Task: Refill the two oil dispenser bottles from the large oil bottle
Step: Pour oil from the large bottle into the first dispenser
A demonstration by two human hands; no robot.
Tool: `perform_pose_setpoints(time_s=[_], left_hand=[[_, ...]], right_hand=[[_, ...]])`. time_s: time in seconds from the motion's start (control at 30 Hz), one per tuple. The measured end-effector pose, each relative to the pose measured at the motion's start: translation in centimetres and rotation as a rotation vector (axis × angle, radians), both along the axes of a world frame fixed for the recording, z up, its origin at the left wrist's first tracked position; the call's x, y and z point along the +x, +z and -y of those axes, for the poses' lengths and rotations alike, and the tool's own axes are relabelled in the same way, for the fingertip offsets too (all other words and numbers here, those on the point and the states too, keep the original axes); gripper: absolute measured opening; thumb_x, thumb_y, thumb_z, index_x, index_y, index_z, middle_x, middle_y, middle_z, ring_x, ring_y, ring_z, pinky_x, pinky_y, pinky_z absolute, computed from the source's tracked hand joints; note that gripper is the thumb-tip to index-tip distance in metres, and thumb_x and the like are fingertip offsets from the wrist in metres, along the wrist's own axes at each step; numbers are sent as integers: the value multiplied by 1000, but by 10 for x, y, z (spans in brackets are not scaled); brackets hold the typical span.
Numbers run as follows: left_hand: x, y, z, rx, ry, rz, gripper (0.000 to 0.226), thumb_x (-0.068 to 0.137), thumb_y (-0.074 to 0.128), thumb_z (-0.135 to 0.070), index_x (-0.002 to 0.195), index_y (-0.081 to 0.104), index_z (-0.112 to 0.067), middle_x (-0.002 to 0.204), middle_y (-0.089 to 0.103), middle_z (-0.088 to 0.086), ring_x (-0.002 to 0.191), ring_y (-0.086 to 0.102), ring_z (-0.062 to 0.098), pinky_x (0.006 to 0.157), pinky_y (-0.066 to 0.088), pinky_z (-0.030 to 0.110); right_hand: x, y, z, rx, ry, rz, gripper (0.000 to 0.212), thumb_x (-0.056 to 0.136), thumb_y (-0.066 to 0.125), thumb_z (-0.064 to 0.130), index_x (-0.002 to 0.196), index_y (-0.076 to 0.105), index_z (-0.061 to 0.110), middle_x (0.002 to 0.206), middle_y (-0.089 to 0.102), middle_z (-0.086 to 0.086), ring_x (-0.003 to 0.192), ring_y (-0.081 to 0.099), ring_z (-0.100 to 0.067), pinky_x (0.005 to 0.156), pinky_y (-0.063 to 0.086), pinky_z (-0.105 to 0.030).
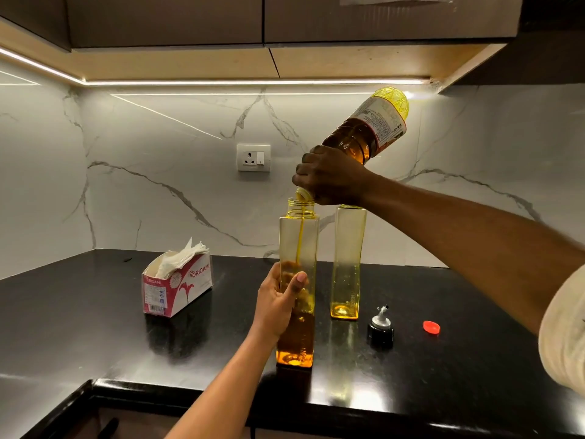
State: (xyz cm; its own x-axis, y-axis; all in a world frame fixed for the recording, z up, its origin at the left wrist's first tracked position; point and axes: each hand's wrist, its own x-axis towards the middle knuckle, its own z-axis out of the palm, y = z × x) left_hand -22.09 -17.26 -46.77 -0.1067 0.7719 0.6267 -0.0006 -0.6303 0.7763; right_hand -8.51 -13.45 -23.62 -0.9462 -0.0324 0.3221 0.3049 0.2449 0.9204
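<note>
My right hand point(332, 177) grips the neck of the large oil bottle point(367, 131), tilted mouth-down. A thin stream of oil falls from it into the open near dispenser bottle point(299, 236), a tall square yellow-tinted bottle on the black counter. Amber oil fills roughly its lower third. My left hand point(278, 299) wraps around this bottle's middle. The second dispenser bottle point(346, 264) stands just behind and to the right, uncapped, with only a little oil at its bottom; my right hand hides its mouth.
A black-and-silver pourer cap point(380, 327) and a red screw cap point(431, 327) lie on the counter point(95, 327) to the right. A napkin box point(177, 283) sits to the left. A wall socket point(253, 158) is on the marble backsplash. The counter's front edge runs close below.
</note>
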Motion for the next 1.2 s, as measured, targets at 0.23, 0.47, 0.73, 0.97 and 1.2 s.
perform_pose_setpoints(time_s=[0.23,0.47,0.73,0.97,1.2], left_hand=[[1,1,2,-5,-1,-2,82,52,64,-85,106,58,-23,86,69,-1,79,70,13,73,56,24],[0,-1,1,-9,15,-15,79,55,63,-85,107,58,-25,87,70,-1,83,70,16,79,56,29],[1,1,3,-3,15,-18,79,55,62,-85,104,58,-23,82,70,-5,79,70,12,73,56,24],[1,3,4,-5,-1,2,84,53,64,-84,105,57,-19,81,70,-3,77,70,11,68,54,19],[2,2,4,3,28,-11,83,54,61,-86,105,58,-21,82,70,-5,79,70,10,70,53,19]], right_hand=[[1,-1,-2,2,-10,-14,20,74,73,23,84,67,8,73,66,-7,67,63,-24,66,51,-33],[0,0,-1,19,-13,9,16,74,71,24,81,66,10,72,66,-5,67,62,-22,65,50,-32],[0,0,0,22,-12,8,17,74,72,25,81,66,10,71,65,-5,66,62,-22,64,50,-31],[0,0,1,14,2,0,17,73,73,23,80,66,8,70,65,-6,64,62,-23,63,50,-31],[-1,-1,-1,8,-4,5,19,72,75,24,81,66,9,70,65,-5,64,62,-22,64,51,-31]])
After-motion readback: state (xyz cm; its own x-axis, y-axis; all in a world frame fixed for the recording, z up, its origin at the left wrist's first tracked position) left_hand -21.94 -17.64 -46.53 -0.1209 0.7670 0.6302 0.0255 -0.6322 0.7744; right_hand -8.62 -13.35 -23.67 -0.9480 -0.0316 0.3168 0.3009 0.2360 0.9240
